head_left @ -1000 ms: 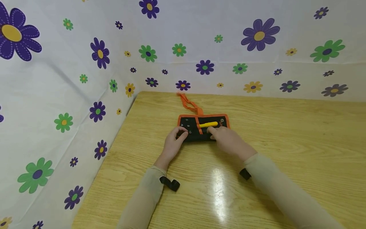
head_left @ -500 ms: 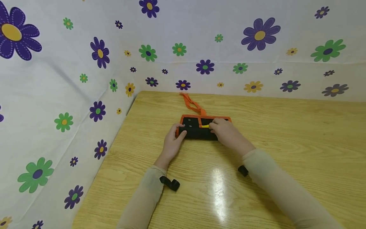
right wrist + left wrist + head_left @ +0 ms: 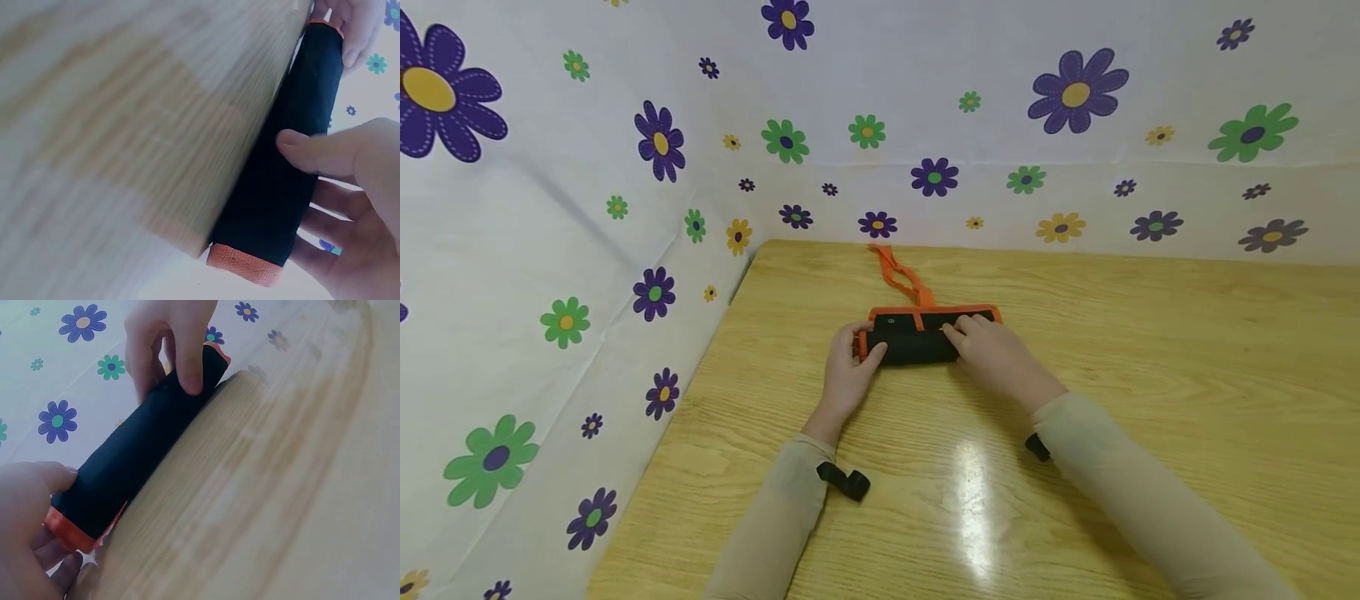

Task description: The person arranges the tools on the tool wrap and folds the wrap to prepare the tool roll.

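A black tool roll [image 3: 913,348] with orange edging lies partly rolled up, its near part a thick cylinder along the front. Behind it a strip of the unrolled pouch, with a printed number and an orange band, still shows flat. My left hand [image 3: 844,375] grips the left end, thumb on the near side and fingers behind. Toward the right end, my right hand [image 3: 997,354] grips the roll; its thumb [image 3: 297,147] presses the black cloth in the right wrist view. Only a speck of yellow shows by the right fingertips. The roll's contents are hidden.
An orange tie strap [image 3: 898,275] trails from the pouch's far edge toward the back of the wooden table [image 3: 1150,358]. White sheeting [image 3: 925,67] with printed flowers stands behind and on the left. A black strap [image 3: 844,481] hangs from the left sleeve.
The near edge has been rolled away from me, covering the printed numbers and the yellow handle. My right hand has moved from beside that handle to a grip on the roll.
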{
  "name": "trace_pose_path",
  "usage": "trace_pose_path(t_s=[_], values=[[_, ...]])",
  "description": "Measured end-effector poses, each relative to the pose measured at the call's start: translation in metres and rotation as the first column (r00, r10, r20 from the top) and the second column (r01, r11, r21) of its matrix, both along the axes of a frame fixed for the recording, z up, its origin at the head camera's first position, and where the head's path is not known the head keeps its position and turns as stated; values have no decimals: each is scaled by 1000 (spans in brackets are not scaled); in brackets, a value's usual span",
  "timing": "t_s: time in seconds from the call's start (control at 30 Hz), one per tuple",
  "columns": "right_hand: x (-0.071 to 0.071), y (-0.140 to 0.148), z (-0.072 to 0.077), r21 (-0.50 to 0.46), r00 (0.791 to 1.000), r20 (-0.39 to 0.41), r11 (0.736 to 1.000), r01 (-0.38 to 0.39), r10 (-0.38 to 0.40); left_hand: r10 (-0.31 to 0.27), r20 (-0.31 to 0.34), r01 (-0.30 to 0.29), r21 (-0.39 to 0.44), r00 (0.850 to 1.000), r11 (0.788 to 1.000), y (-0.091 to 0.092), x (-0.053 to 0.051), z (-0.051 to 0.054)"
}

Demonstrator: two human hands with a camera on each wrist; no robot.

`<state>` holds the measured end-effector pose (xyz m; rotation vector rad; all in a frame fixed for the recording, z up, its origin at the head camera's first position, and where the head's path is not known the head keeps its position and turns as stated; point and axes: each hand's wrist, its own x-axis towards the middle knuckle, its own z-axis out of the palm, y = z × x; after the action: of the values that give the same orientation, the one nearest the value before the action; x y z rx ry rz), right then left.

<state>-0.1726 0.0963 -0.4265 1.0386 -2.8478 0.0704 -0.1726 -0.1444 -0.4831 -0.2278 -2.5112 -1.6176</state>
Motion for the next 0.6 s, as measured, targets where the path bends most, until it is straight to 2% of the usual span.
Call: trace_pose_path(t_s=[0.07,0.13,0.33,0.43,0.6], values=[[-1,0,1,8,1000,3,1000,-1,1,2,16,-3,22,1000,1000,0,0,1],[-1,0,1,10,1000,18,1000,5,-5,1,21,-1,9,1000,1000,0,0,2],[-1,1,2,21,998,49,999,27,-28,-41,9,41,-112,999,993,-1,-3,-2],[-1,2,2,5,998,57,1000,31,-31,-43,9,44,-158,999,986,-2,-3,-3],[-3,3,1,40,1000,26,999,5,-6,-42,13,43,-134,999,990,-2,0,0]])
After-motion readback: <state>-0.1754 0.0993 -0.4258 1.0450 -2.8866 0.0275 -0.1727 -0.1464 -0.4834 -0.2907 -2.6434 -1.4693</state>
